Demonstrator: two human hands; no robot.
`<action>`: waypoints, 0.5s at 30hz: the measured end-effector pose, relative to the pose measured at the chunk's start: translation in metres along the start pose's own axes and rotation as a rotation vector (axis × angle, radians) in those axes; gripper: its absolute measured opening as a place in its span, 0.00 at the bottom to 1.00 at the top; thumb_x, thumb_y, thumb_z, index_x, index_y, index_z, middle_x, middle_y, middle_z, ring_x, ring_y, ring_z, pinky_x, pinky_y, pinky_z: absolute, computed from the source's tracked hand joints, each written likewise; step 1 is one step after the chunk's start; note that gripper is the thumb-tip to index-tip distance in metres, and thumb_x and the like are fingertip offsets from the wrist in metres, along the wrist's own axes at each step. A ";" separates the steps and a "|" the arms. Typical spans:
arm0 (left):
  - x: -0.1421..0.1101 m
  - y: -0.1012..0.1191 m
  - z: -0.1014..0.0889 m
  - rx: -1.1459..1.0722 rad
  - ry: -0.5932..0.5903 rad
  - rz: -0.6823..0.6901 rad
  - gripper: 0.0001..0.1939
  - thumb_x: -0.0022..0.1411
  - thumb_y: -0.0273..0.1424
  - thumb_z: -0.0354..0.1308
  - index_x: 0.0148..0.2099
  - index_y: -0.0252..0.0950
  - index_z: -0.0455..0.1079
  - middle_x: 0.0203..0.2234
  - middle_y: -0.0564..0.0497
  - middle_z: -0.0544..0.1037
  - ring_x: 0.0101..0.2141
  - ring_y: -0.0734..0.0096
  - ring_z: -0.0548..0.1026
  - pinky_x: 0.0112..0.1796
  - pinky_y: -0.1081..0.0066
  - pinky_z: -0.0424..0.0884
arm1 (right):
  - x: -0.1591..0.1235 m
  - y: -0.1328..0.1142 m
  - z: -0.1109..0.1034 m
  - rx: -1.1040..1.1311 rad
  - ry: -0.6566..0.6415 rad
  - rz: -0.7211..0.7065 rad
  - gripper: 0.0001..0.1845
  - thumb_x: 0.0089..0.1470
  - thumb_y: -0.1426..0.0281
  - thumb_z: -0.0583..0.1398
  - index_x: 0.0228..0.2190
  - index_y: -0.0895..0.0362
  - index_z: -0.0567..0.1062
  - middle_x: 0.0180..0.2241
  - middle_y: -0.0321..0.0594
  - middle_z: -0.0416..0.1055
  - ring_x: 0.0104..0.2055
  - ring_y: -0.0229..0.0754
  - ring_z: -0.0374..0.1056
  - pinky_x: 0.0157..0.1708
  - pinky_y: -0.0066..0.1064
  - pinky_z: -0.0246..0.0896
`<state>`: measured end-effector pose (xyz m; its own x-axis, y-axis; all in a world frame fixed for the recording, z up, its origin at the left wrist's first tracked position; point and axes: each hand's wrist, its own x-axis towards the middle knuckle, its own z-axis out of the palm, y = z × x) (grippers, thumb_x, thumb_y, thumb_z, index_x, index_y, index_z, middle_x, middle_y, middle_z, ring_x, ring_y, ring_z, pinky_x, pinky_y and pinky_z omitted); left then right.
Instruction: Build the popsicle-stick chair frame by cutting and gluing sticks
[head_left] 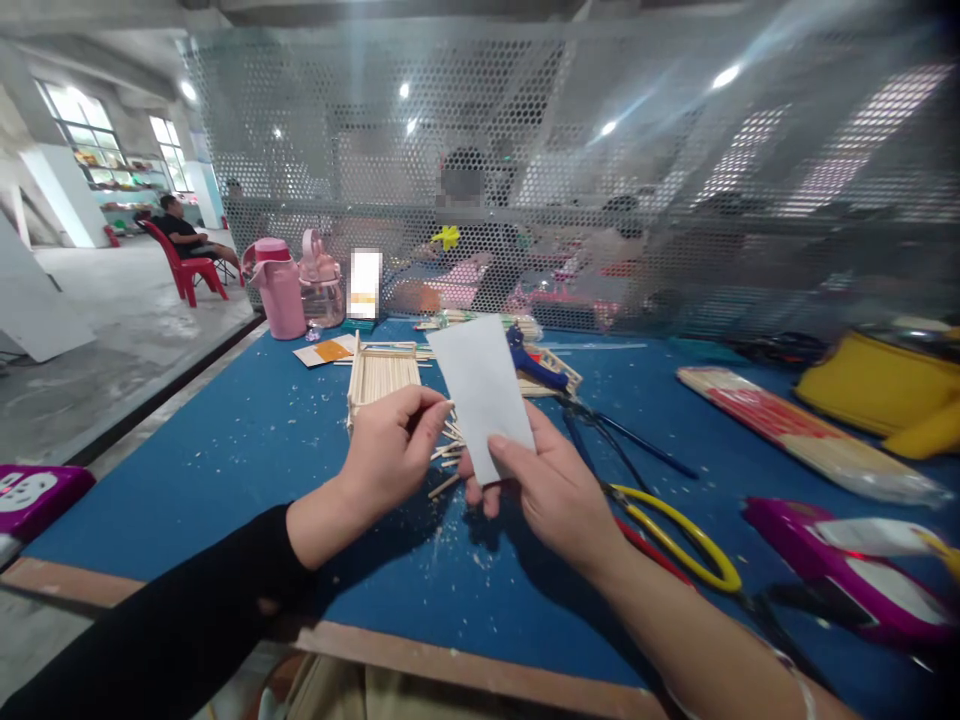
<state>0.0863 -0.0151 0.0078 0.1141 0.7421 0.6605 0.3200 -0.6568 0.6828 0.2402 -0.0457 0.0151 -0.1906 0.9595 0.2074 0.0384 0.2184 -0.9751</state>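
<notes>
My right hand (547,490) grips a white rectangular sheet of paper (484,395), thumb on its front and fingers behind. The sheet is tilted and held above the table. My left hand (394,440) is closed in a pinch beside the sheet's left edge; what lies between its fingertips is too small to make out. Past my left hand stands a small structure of thin wooden sticks (386,375), partly hidden by that hand. Loose short sticks (448,450) lie between my hands, partly covered by them.
A blue glue gun (544,372) and yellow-handled pliers (686,540) are beyond and beside my right hand. Packed sticks (802,425) and a purple device (847,570) lie right. A pink flask (280,290) stands back left, before a perforated metal screen (525,130). Someone sits left.
</notes>
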 end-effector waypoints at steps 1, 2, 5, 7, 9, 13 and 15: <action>0.000 0.000 0.000 -0.025 0.007 -0.009 0.09 0.62 0.30 0.53 0.33 0.32 0.71 0.21 0.51 0.75 0.22 0.76 0.70 0.25 0.76 0.66 | -0.001 0.003 0.000 -0.057 0.046 -0.035 0.19 0.55 0.62 0.52 0.48 0.56 0.62 0.25 0.36 0.71 0.20 0.38 0.68 0.14 0.27 0.61; 0.000 0.000 0.000 -0.047 0.010 -0.023 0.09 0.62 0.30 0.53 0.33 0.32 0.72 0.21 0.51 0.75 0.22 0.76 0.70 0.25 0.76 0.67 | -0.001 0.006 0.001 -0.143 0.095 -0.088 0.20 0.57 0.63 0.51 0.50 0.56 0.62 0.28 0.38 0.73 0.22 0.39 0.69 0.17 0.29 0.63; -0.003 0.004 0.004 -0.045 -0.016 -0.028 0.08 0.61 0.29 0.54 0.33 0.32 0.72 0.22 0.51 0.77 0.22 0.76 0.72 0.26 0.76 0.68 | 0.002 0.016 0.001 -0.533 0.145 -0.295 0.25 0.57 0.68 0.50 0.57 0.54 0.58 0.46 0.47 0.72 0.41 0.45 0.72 0.37 0.39 0.70; -0.006 0.008 0.007 0.001 -0.082 0.034 0.08 0.61 0.28 0.53 0.33 0.32 0.73 0.23 0.50 0.78 0.23 0.75 0.73 0.27 0.75 0.68 | 0.005 0.020 -0.001 -0.776 0.106 -0.365 0.30 0.56 0.72 0.48 0.60 0.56 0.53 0.55 0.50 0.66 0.52 0.48 0.67 0.47 0.44 0.65; -0.010 0.012 0.010 0.039 -0.148 0.091 0.09 0.61 0.26 0.53 0.33 0.32 0.74 0.24 0.49 0.79 0.25 0.73 0.74 0.29 0.74 0.69 | 0.009 0.017 -0.007 -0.948 0.100 -0.299 0.32 0.55 0.73 0.47 0.62 0.61 0.50 0.54 0.55 0.66 0.51 0.51 0.69 0.45 0.45 0.67; -0.021 0.014 0.006 0.084 -0.280 0.105 0.10 0.62 0.28 0.53 0.34 0.33 0.75 0.26 0.48 0.80 0.27 0.71 0.75 0.31 0.73 0.70 | 0.008 -0.003 -0.022 -1.279 0.162 -0.058 0.31 0.54 0.74 0.46 0.60 0.68 0.53 0.52 0.61 0.68 0.43 0.54 0.73 0.36 0.43 0.69; -0.027 0.011 0.000 0.130 -0.415 0.101 0.10 0.62 0.29 0.53 0.34 0.33 0.76 0.28 0.48 0.81 0.28 0.70 0.76 0.31 0.72 0.70 | 0.003 -0.009 -0.030 -1.489 0.129 -0.012 0.29 0.54 0.74 0.47 0.57 0.68 0.58 0.52 0.61 0.67 0.44 0.57 0.72 0.34 0.42 0.68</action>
<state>0.0869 -0.0422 -0.0028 0.5107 0.6829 0.5224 0.4000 -0.7265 0.5587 0.2686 -0.0390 0.0270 -0.1155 0.9478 0.2971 0.9918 0.1265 -0.0178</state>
